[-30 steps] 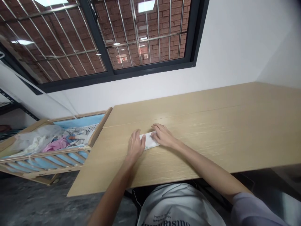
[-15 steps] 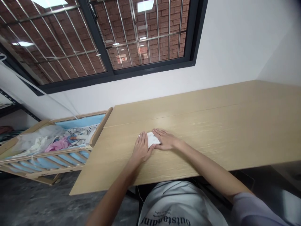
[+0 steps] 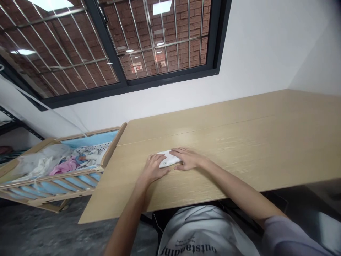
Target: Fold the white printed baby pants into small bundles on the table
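Note:
A small folded white cloth lies on the light wooden table, near its front left part. My left hand rests flat on the table with its fingers against the cloth's left edge. My right hand lies flat over the cloth's right side, fingers stretched out toward the left. Both hands press on the cloth rather than grip it. Most of the cloth shows between the two hands.
A wooden baby crib with blue lining and a heap of small clothes stands left of the table, touching its corner. A barred window fills the wall behind. The floor below is dark grey.
Both hands have shifted slightly on the cloth; the left hand slid back and leftward, uncovering more of it. The cloth stays in the same place on the table.

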{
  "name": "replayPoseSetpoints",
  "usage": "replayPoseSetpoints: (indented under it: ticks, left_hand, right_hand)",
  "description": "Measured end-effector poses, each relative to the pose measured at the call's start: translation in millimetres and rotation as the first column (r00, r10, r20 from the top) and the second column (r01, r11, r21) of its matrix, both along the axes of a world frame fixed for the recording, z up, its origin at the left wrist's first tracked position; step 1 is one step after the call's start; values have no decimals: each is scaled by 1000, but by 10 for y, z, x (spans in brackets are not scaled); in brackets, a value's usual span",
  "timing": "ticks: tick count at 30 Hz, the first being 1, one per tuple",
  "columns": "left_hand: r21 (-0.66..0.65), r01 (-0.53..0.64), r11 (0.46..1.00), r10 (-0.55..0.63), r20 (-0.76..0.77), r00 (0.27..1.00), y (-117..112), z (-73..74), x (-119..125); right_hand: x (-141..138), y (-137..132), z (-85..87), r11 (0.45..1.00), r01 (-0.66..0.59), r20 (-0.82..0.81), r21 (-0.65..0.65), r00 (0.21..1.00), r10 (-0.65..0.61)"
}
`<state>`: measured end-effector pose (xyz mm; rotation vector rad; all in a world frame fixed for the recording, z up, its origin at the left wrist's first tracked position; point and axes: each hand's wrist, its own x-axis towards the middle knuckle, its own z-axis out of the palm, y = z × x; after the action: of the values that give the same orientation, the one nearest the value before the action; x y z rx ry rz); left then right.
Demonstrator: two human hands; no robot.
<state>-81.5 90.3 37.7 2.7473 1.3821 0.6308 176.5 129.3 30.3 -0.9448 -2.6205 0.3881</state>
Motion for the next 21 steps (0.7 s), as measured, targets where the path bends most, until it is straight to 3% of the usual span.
replayPoseSetpoints:
  ticks: [4, 8, 11, 14, 16, 18, 21]
  left_hand:
    - [-16, -57, 998, 58, 76, 995, 50, -51, -9]
    - [2, -134, 991, 132, 177, 975, 52, 12, 0]
    - [-44, -174, 984, 178, 389, 904, 63, 67, 36]
    - [-86, -160, 983, 181, 516, 837, 94, 62, 98]
    - [-173, -88, 981, 175, 583, 793, 108, 23, 142]
    - [-294, -17, 956, 195, 587, 785, 104, -27, 178]
    - [-389, -38, 921, 230, 462, 857, 68, -85, 209]
  right_hand:
    - [-22, 23, -10, 1000, 20, -78, 22, 997, -18]
    - [-52, 37, 67, 996, 82, -237, 21, 969, -75]
    - [-50, 75, 150, 988, 119, -440, -99, 885, -151]
    - [-51, 180, 201, 959, 96, -644, -265, 723, -250]
    - [-71, 294, 195, 918, 50, -704, -393, 626, -335]
    - [-105, 435, 153, 857, 30, -671, -514, 608, -423]
    - [-157, 660, 38, 806, 71, -550, -588, 695, -463]
